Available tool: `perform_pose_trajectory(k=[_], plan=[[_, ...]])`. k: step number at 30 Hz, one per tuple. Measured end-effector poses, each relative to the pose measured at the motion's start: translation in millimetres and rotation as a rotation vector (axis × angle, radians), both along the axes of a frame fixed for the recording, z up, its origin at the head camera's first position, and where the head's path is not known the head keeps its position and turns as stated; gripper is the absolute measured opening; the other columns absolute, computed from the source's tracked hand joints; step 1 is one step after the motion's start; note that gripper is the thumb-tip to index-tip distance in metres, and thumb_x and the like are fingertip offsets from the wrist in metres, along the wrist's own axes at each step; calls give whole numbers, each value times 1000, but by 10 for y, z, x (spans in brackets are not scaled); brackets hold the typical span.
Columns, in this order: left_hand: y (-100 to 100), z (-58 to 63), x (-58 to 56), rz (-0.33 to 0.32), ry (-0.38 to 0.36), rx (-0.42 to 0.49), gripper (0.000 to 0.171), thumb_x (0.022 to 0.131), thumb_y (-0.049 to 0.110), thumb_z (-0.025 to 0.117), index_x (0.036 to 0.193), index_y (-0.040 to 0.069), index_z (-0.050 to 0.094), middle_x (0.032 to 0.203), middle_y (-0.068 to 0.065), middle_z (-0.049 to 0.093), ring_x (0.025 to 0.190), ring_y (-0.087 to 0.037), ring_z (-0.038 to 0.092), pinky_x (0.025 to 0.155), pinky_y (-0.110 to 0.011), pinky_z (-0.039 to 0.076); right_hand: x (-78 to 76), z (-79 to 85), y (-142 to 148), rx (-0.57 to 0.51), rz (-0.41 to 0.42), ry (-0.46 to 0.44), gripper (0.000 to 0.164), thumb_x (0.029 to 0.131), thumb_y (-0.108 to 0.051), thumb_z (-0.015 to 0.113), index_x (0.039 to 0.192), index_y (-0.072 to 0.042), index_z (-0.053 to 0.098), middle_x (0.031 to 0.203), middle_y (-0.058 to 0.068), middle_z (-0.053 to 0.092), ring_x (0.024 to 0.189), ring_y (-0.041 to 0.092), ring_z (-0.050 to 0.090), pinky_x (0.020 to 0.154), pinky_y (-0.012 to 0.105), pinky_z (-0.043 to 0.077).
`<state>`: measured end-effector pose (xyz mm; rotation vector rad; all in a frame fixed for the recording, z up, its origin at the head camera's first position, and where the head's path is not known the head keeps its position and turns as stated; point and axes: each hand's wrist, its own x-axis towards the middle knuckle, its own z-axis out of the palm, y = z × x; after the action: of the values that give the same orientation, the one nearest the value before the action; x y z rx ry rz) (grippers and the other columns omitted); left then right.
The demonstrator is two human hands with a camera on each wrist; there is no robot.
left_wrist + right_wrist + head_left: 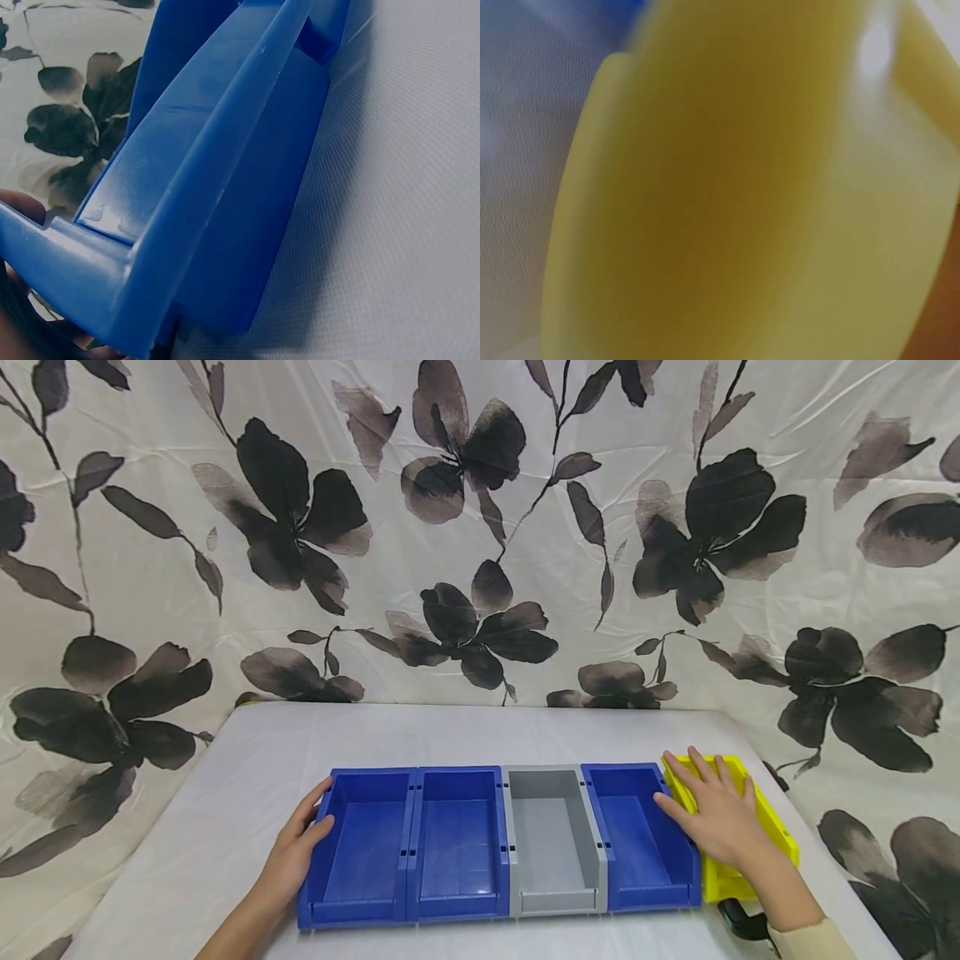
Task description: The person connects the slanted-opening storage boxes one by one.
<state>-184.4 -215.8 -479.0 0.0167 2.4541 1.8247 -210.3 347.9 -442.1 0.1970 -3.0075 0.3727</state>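
Observation:
Two blue bins point(367, 839) point(459, 843), a grey bin point(551, 827) and another blue bin point(641, 827) stand side by side in a row. My left hand point(288, 856) touches the outer wall of the leftmost bin, thumb and fingertips at its rim. In the left wrist view this blue bin point(202, 172) fills the middle, with a little of the fingers at the lower left edge. At the right end a yellow bin point(768, 818) sits slanted against the row. Across it lies my right hand point(716, 814), fingers spread, thumb reaching over the neighbouring blue bin's rim. Blurred yellow plastic point(705, 187) fills the right wrist view.
The bins stand on a white-covered table point(480, 735). Behind it hangs a white cloth point(600, 585) with dark flowers. A black object point(742, 922) shows at the right wrist, beside the yellow bin's front end.

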Motion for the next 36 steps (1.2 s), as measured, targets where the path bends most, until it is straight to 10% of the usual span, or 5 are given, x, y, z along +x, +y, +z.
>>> perform_pose_trajectory(k=[36], plan=[[-14,-5,9,2,-9,2,58,104,32,42,157,27,17,159,-24,4,143,-47,-1,104,-71,2,-20,-170,-69,47,-22,2,72,95,-56,48,153,-18,31,154,26,21,135,58,10,98,77,-7]])
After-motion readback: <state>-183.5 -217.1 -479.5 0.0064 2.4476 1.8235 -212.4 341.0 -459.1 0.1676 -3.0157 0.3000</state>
